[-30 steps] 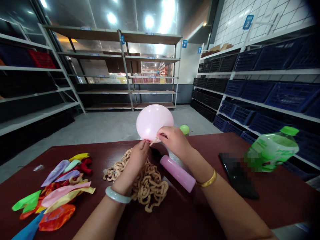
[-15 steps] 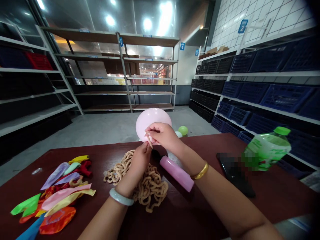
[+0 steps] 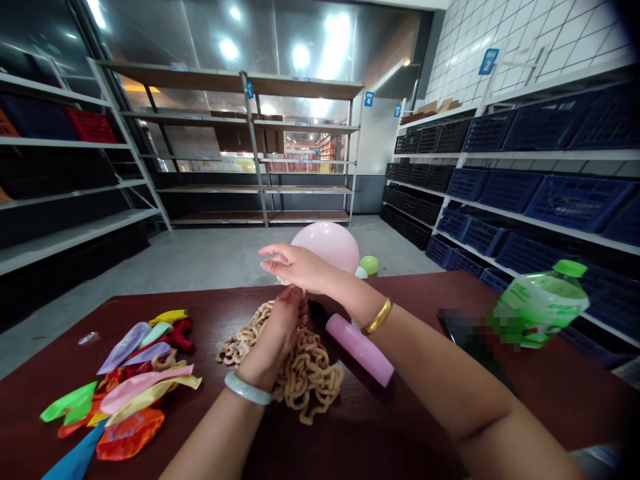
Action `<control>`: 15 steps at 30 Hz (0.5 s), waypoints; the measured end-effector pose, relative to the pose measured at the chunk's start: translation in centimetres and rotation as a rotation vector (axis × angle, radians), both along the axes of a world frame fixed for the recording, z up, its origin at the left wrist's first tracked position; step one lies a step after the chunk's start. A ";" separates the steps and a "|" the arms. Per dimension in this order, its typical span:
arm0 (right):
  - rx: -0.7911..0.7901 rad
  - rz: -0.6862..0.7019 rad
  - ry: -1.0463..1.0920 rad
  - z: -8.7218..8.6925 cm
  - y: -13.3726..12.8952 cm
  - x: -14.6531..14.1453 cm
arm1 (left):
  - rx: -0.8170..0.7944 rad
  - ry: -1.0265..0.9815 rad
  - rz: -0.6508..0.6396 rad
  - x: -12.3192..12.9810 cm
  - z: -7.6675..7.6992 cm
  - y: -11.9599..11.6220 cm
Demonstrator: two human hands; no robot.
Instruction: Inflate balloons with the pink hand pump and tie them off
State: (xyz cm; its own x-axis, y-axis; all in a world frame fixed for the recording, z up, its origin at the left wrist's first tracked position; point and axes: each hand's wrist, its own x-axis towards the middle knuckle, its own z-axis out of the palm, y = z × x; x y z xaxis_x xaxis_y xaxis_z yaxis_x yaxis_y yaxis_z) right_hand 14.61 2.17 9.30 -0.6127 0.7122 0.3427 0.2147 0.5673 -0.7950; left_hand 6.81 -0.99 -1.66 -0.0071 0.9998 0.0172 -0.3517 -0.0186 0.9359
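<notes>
My left hand [image 3: 287,317] is closed above a pile of tan looped cord [image 3: 310,377]; what its fingers hold is hidden. My right hand [image 3: 295,267] lies across just above it, with some fingers stretched out to the left; its lower fingers are hidden. Right behind my hands is an inflated pink balloon [image 3: 333,247], its neck out of sight. A pink cylindrical pump [image 3: 360,350] with a dark end lies on the table beside the cord.
On the dark red table [image 3: 210,440], flat coloured balloons [image 3: 145,390] lie at the left. A black object [image 3: 475,350] and a green-capped bottle [image 3: 543,307] stand right. Small green balloon [image 3: 369,265] beyond the table edge. Shelves [image 3: 305,127] behind.
My right hand has moved left across the top of my left hand, and its fingers have opened out. The pink balloon now shows further right. The view has shifted slightly.
</notes>
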 end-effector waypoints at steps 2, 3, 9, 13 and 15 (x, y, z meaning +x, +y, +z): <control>-0.070 0.013 0.148 0.3 -0.9 0.8 | 0.001 -0.098 -0.029 -0.3 0.5 -0.2; -0.113 0.006 0.187 0.2 -1.4 1.5 | 0.011 -0.131 -0.030 -0.5 0.7 -0.2; -0.325 -0.183 -0.078 -5.2 -1.2 5.2 | -0.065 -0.192 -0.008 -0.9 2.7 -0.8; -0.308 -0.112 0.172 -9.3 0.5 3.6 | -0.084 -0.289 -0.022 -0.7 3.7 -1.5; -0.333 -0.072 0.207 -10.2 1.1 2.2 | -0.100 -0.357 -0.060 -0.7 3.8 -1.7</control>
State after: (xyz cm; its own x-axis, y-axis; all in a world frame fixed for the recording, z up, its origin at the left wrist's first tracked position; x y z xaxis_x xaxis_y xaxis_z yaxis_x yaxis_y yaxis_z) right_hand 16.83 3.31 -0.95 -0.4995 0.8438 0.1964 0.0604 0.2601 -0.9637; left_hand 6.08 -2.70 2.16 0.0635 0.9953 -0.0731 -0.6540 0.0968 0.7503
